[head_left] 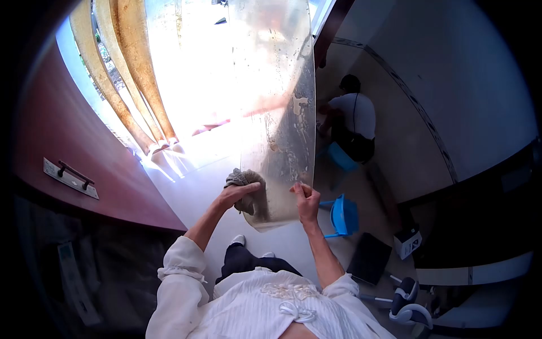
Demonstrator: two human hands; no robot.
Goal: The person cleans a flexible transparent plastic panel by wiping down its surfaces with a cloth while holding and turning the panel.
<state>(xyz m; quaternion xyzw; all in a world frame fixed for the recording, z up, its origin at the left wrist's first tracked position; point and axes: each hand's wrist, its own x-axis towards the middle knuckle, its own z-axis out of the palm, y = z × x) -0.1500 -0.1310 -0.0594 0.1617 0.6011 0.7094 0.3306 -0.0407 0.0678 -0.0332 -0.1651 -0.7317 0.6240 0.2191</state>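
Observation:
A long, see-through sheet point(276, 130), stained and streaked, stretches away from me toward the bright doorway. My left hand point(240, 195) is closed around a crumpled grey cloth point(239, 177), which lies against the near left part of the sheet. At the right edge of the sheet, near its lower end, my right hand point(306, 202) is closed with thumb and fingers pinching that edge. The sheet's far end is washed out by glare.
Long tan curved strips point(135, 56) hang at the left of the doorway. A red door point(113, 164) stands left. On the right, a person point(355, 113) sits on a blue seat; a blue chair point(343, 216), a black flat item point(370, 258) and a white box point(407, 243) are nearer.

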